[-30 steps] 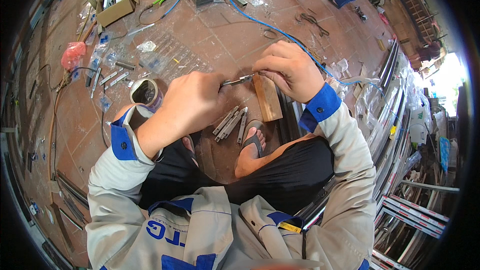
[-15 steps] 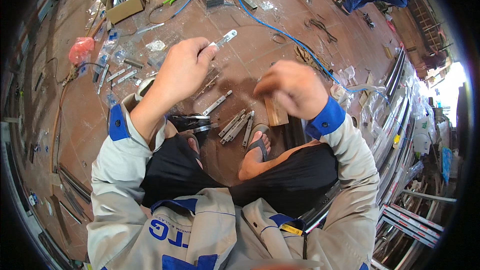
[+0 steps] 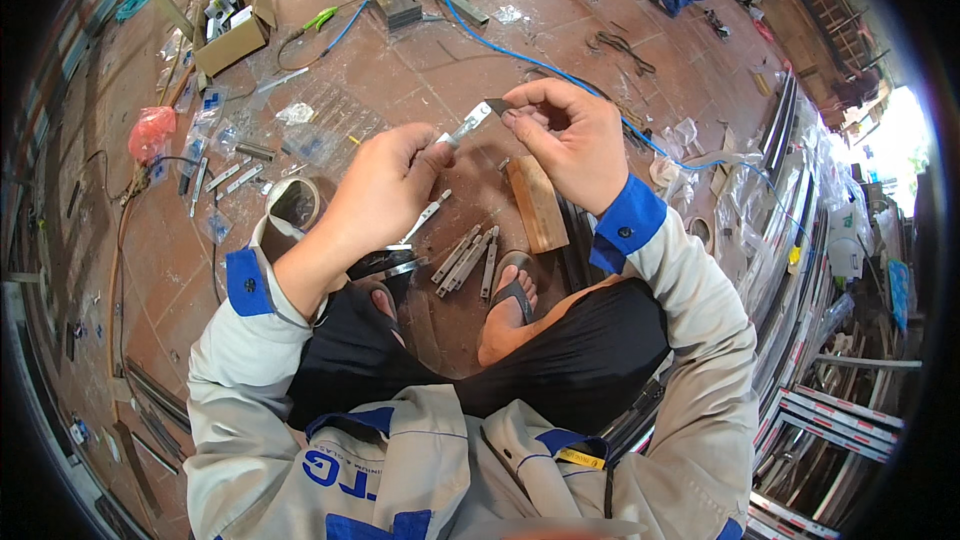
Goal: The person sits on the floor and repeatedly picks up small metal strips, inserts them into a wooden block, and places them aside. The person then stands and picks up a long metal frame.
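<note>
Fingers of the left hand (image 3: pixel 385 185) and right hand (image 3: pixel 570 140) pinch opposite ends of a small metal bracket (image 3: pixel 470 124) above a wooden block (image 3: pixel 535 205).

Cardboard box (image 3: pixel 232 25): open, brown, upper left on floor, holding small white packets.
Plastic bag (image 3: pixel 150 130): red, crumpled, far left.
Clear packets (image 3: pixel 212 110): small, blue-marked, scattered beside the bag.

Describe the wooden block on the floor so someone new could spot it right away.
Start at the right hand raised over the red tile floor. Directly below it lies the wooden block, beside a cluster of metal pieces. It is the only brown, flat, rectangular piece there.
</note>
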A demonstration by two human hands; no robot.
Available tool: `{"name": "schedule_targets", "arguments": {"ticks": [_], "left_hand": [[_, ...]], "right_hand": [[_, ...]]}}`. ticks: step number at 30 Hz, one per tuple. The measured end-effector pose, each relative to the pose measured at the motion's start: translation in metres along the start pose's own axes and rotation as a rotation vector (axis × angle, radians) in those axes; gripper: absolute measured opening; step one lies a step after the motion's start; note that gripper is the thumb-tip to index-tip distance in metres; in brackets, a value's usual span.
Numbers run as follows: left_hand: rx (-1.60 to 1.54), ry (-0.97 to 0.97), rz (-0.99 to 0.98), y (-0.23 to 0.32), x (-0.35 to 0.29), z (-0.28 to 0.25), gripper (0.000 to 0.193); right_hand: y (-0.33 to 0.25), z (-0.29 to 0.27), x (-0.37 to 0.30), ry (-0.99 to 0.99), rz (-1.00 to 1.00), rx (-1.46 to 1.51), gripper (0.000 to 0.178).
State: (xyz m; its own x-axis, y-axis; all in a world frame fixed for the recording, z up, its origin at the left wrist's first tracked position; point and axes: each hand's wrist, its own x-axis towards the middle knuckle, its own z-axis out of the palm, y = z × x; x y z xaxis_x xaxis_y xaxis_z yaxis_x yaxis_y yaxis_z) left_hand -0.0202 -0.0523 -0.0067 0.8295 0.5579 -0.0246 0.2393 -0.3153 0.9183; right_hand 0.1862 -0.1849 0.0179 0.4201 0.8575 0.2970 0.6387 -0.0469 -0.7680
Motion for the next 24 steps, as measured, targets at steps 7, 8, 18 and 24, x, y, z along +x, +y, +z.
{"name": "schedule_targets", "arguments": {"ticks": [7, 8, 18, 24], "left_hand": [[0.02, 0.037, 0.001, -0.006, 0.0, 0.005, 0.027], [0.025, 0.048, -0.002, -0.009, 0.001, 0.007, 0.028], [-0.254, -0.021, -0.243, -0.038, 0.027, 0.04, 0.032], [0.625, -0.424, -0.341, -0.184, 0.062, 0.119, 0.036]], "right_hand": [[0.0, 0.006, 0.0, -0.028, -0.052, -0.058, 0.019], [0.0, 0.008, 0.0, -0.03, -0.073, -0.074, 0.018], [-0.027, 0.004, 0.002, 0.001, -0.073, 0.368, 0.02], [-0.031, -0.013, 0.011, 0.219, -0.207, 0.346, 0.022]]}}
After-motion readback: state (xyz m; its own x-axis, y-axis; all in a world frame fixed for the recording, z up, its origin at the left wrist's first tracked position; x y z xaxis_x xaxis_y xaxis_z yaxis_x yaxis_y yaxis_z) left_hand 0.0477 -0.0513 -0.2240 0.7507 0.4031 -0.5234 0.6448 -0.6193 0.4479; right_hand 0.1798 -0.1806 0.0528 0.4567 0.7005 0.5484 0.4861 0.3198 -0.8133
